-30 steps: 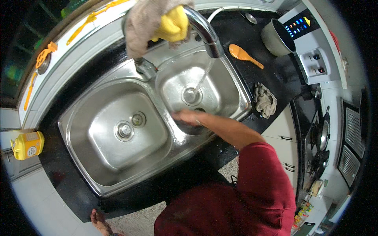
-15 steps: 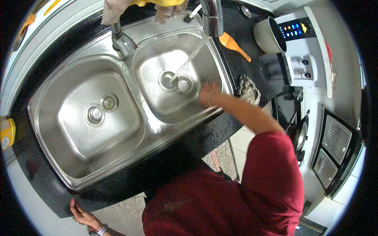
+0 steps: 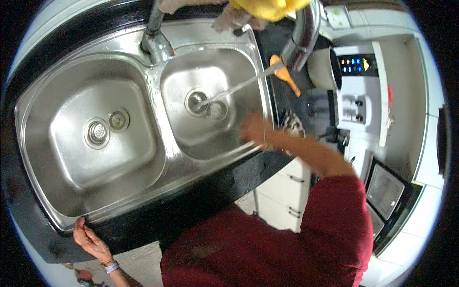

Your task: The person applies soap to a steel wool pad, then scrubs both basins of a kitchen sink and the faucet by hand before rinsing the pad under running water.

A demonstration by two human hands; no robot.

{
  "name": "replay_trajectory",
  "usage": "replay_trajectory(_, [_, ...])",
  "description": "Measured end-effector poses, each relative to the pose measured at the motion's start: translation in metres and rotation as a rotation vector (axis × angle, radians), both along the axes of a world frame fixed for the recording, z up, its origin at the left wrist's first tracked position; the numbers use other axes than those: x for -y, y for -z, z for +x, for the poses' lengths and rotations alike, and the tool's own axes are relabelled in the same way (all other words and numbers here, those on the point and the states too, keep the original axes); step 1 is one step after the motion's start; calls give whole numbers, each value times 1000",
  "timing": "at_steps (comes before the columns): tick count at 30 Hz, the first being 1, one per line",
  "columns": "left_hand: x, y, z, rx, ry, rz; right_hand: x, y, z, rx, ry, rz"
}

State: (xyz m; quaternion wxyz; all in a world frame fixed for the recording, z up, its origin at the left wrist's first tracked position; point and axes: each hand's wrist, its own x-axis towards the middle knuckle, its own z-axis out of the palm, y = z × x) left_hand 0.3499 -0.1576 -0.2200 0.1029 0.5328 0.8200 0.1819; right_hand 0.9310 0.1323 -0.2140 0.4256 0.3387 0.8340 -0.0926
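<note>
My right hand is blurred by motion over the right front side of the right basin; its fingers are smeared and I cannot make out anything in them. From the faucet, a stream of water runs slantwise to that basin's drain. My left hand, with a watch at its wrist, rests at the black counter's front edge by the left front corner of the steel sink. Its fingers are loosely stretched and hold nothing visible. The left basin has a drain with a strainer.
Right of the sink, an orange spatula-like utensil lies on the counter. Behind my right wrist is a crumpled cloth. A pot stands by a white water dispenser. A yellow cloth hangs above the faucet.
The whole view has shifted. My left hand has come up closer to the sink's front left corner. My right hand stays at the right basin's right side, and the water still runs.
</note>
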Motion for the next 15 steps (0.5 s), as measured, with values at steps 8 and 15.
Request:
replay_trajectory(8, [-7, 3, 4, -4, -17, -19, -78, 98, 26, 335, -150, 17])
replay_trajectory(15, [9, 7, 1, -13, -79, -24, -55, 56, -25, 269, -191, -23])
